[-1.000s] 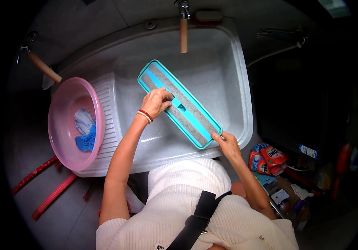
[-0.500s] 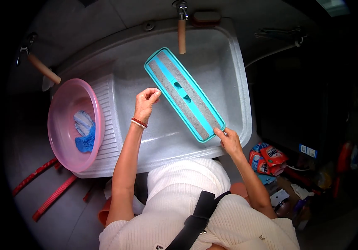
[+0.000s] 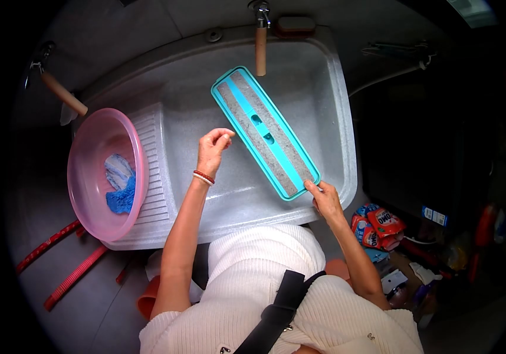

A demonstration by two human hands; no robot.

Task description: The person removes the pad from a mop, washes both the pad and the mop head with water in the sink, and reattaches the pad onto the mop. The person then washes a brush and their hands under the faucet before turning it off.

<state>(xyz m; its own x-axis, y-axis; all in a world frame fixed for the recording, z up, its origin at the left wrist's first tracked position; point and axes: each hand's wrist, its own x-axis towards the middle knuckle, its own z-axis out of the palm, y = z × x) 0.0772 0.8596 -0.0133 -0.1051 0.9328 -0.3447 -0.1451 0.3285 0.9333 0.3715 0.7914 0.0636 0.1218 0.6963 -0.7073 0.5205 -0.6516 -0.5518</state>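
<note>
A long turquoise rectangular tray-like piece (image 3: pixel 265 133) with two grey fuzzy strips and a slotted middle bar slants over the sink. My right hand (image 3: pixel 327 199) grips its lower right corner, thumb on top and fingers underneath. To the left of its long edge is my left hand (image 3: pixel 213 147), fingers curled and thumb pressed to the fingertips in a pinch. A small gap seems to separate those fingertips from the turquoise edge. Whether anything tiny is pinched there cannot be made out. Beneath both hands lies the grey sink basin (image 3: pixel 191 171).
On the sink's ribbed left side a pink basin (image 3: pixel 82 177) holds blue and white cloths (image 3: pixel 121 192). One tap (image 3: pixel 260 44) hangs over the sink's back edge, another tap (image 3: pixel 58 91) at left. Detergent bags (image 3: pixel 383 224) and clutter lie at right. Red tubes (image 3: pixel 76 277) extend below left.
The turquoise piece's upper end has shifted slightly right. My left hand has moved a little right and down, staying pinched. My right hand keeps its grip on the corner.
</note>
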